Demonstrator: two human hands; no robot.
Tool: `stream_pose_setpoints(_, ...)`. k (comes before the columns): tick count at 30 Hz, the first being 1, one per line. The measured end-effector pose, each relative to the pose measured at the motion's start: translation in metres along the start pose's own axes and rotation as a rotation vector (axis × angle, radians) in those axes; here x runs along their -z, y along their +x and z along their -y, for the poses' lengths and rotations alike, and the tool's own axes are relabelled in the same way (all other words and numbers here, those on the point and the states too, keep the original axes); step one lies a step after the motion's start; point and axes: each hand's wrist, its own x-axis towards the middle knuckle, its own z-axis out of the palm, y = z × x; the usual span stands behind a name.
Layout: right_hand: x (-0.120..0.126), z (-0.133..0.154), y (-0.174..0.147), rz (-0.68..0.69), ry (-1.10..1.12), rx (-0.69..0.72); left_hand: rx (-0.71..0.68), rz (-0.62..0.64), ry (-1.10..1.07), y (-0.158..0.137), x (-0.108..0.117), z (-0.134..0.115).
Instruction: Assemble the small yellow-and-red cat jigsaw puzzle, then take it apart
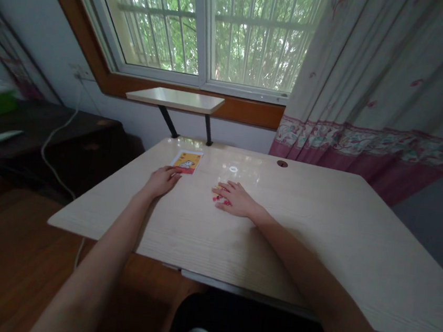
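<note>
Your left hand (163,181) touches the yellow-and-red rectangular paper-looking card (191,162), far left on the pale wood-grain table (183,230); whether it pinches, I can't tell. Your right hand (237,199) lies spread over small red-and-yellow pieces (215,198), nearer right; press lightly so none slide.

I record 1 picture card (190,159) flat on the surface (320,208): yellow field, white border, red lower band, pale cartoon figure; the left hand (162,181) overlaps its near-left edge. Right of it and nearer, I note a red, yellow and white patch (215,199), partly beneath the right hand (237,199); 1 piece or several, I cannot tell.
</note>
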Motion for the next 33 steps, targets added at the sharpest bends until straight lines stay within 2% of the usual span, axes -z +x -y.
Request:
stream_pose_setpoints(6,-0.013,0.025,0.030,-0.030,0.006,0.044,0.011,0.024,0.035,0.000,-0.003,-0.009)
stream_pose_setpoints(11,-0.031,0.049,0.062,-0.073,-0.004,0.001,-0.008,0.014,-0.054,-0.002,0.002,-0.014)
stream_pose_setpoints(15,-0.041,0.065,0.085,-0.084,0.008,-0.007,0.093,-0.047,0.030,-0.004,0.006,-0.013)
stream_pose_setpoints(19,-0.046,0.075,0.100,-0.107,0.005,0.010,0.093,0.001,0.057,-0.005,0.007,-0.013)
stream_pose_setpoints(23,-0.047,0.077,0.105,-0.126,0.003,0.038,0.019,0.030,0.028,-0.004,0.004,-0.011)
stream_pose_setpoints(27,-0.047,0.072,0.109,-0.117,0.095,0.063,-0.016,0.020,-0.042,-0.001,-0.003,-0.003)
stream_pose_setpoints(33,-0.038,0.054,0.112,-0.182,0.479,0.038,-0.022,-0.008,-0.095,0.002,-0.009,0.005)
